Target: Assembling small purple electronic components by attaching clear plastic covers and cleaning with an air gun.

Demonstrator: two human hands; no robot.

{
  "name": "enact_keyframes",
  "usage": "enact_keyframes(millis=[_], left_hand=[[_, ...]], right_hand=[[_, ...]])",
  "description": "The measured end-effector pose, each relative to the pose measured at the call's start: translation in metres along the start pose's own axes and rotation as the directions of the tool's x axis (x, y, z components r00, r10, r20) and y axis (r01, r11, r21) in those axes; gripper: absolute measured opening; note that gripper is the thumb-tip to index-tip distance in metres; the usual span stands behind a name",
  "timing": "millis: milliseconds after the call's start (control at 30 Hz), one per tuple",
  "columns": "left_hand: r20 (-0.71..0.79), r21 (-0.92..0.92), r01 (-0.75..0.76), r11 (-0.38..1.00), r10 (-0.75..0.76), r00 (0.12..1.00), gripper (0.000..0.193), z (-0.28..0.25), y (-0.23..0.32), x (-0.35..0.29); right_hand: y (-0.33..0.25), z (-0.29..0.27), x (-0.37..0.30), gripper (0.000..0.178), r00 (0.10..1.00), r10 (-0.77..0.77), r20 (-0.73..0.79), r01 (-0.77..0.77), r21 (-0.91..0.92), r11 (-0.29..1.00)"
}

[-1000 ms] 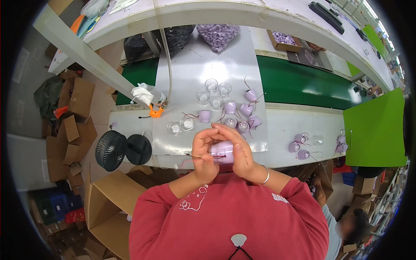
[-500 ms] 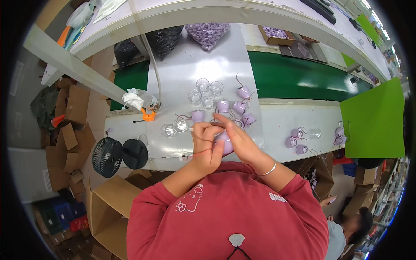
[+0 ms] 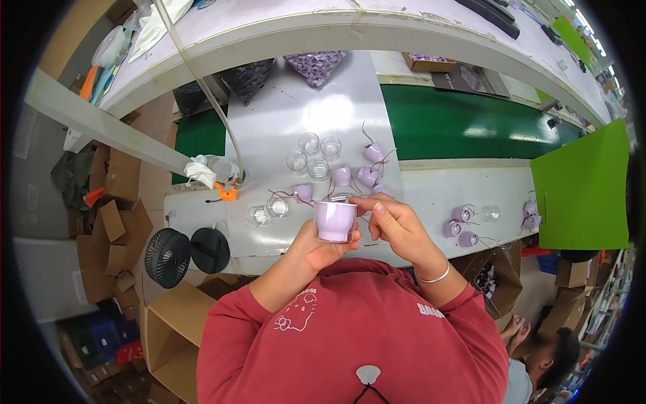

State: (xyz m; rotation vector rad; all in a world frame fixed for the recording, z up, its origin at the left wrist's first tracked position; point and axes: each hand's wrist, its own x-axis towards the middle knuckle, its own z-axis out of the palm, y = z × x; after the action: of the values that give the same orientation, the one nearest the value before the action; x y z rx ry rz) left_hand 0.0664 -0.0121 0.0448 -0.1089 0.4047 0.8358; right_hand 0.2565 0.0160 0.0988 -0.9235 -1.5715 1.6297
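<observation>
My left hand [image 3: 315, 250] is closed round a lilac cup [image 3: 336, 221], which sits inside a clear outer cup and is held upright above the table's near edge. Beside its rim is my right hand [image 3: 402, 227], index finger stretched toward the cup's top and the other fingers partly curled; I see nothing in it. Just beyond the hands stand several lilac cups [image 3: 341, 176] trailing thin dark red wires. Farther back lies a cluster of clear cups [image 3: 319, 169], and two more clear cups [image 3: 276, 207] rest to the left.
At the right are more lilac cups [image 3: 469, 239], a clear cup [image 3: 490, 213] and a green panel [image 3: 582, 195]. Black fans [image 3: 210, 239] sit at the left edge. A shelf beam [image 3: 269, 60] crosses above bags of parts [image 3: 316, 67]. Another person [image 3: 538, 363] is at lower right.
Both hands were cupped together round the lilac cup. Now the left holds it upright with the clear outer cup visible, and the right has moved off to its rim.
</observation>
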Motion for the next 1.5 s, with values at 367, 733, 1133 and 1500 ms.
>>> enact_keyframes(millis=[367, 733, 1133, 1500], left_hand=[[-0.264, 0.426, -0.33, 0.842, 0.465, 0.845, 0.038, -0.002, -0.003, 0.031], [0.268, 0.864, 0.424, -0.273, 0.961, 0.072, 0.049, -0.16, 0.087, -0.056], [-0.033, 0.482, 0.581, -0.655, 0.65, 0.76, 0.057, -0.13, 0.087, 0.056], [0.276, 0.926, -0.13, -0.356, 0.398, 0.875, 0.086, -0.025, 0.026, 0.012]], right_hand=[[0.019, -0.011, 0.045, 0.047, 0.968, 0.201, 0.147, -0.195, -0.058, 0.979], [0.241, -0.257, 0.144, 0.059, 0.512, -0.26, -0.818, -0.646, -0.567, 0.512], [0.174, -0.155, 0.146, 0.057, 0.694, -0.446, -0.565, -0.271, -0.779, 0.565], [0.118, 0.006, 0.046, 0.049, 0.958, 0.205, 0.2, -0.208, -0.008, 0.978]])
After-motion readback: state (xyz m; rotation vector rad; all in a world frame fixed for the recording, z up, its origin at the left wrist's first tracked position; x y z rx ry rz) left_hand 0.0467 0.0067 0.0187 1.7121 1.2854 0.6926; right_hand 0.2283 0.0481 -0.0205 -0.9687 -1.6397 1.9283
